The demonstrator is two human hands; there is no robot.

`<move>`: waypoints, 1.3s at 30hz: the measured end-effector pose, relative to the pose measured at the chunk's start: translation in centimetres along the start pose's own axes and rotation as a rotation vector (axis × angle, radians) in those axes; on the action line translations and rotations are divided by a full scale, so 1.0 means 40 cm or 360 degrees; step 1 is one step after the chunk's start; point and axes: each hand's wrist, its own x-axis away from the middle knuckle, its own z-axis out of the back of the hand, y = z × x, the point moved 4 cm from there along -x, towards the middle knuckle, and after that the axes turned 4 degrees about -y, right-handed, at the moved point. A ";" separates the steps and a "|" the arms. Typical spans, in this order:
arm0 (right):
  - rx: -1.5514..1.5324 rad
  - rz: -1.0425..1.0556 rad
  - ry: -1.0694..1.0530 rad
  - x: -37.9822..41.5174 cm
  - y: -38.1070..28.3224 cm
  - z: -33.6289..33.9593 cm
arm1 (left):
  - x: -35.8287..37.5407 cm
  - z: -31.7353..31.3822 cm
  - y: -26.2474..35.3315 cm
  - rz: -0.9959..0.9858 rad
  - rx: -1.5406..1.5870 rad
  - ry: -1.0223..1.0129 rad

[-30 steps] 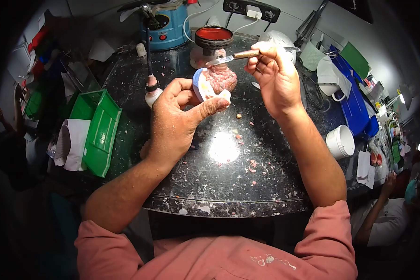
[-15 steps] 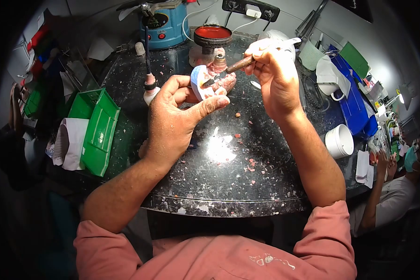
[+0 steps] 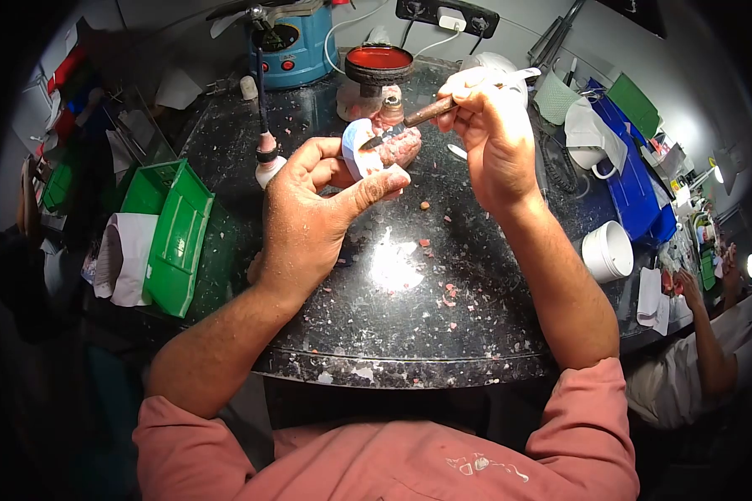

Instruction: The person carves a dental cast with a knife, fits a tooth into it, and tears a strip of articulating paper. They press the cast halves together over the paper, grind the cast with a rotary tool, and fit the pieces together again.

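Note:
My left hand (image 3: 322, 192) holds a pale bluish-white cast (image 3: 357, 144) with pink material on it, pinched between thumb and fingers. My right hand (image 3: 489, 125) is closed round the brown handle of a carving tool (image 3: 430, 113). The tool's dark tip is at the cast's inner side, and whether it touches cannot be made out. Behind the cast lies a lumpy pink mass (image 3: 403, 147) beside a small burner (image 3: 392, 108). A round dish of red wax (image 3: 379, 58) stands just beyond.
Pink crumbs lie on the dark table (image 3: 376, 334). A green bin (image 3: 180, 242) stands left, a blue machine (image 3: 297, 50) at the back. A white tub (image 3: 607, 252) and blue tray (image 3: 635, 196) are right. Near the right edge, a co-worker's arm (image 3: 710, 351) is visible.
My hands and the tool have barely moved; the tool tip and cast are slightly shifted. At the right edge, the co-worker has changed posture, and their masked head no longer shows.

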 end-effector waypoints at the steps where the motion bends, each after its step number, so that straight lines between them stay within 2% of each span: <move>1: 0.0000 0.0001 -0.0001 0.000 0.001 0.000 | 0.001 -0.001 0.001 0.0002 0.0036 0.0007; 18: 0.0261 0.0089 -0.0022 -0.006 -0.018 0.005 | 0.001 -0.003 0.005 -0.0002 -0.0053 -0.0015; 28: 0.0236 0.0056 -0.0056 -0.003 -0.019 0.003 | 0.003 -0.003 0.006 0.0032 -0.0027 -0.0021; 30: 0.0090 0.0056 -0.0030 -0.002 -0.014 0.002 | 0.003 -0.005 0.010 0.0026 -0.0020 -0.0019; 34: 0.0135 0.0027 -0.0056 -0.002 -0.012 0.006 | 0.001 -0.002 0.006 0.0027 0.0001 -0.0009; 39: -0.0158 -0.0095 -0.0048 0.002 0.020 0.014 | 0.001 -0.001 0.009 0.0037 -0.0060 -0.0012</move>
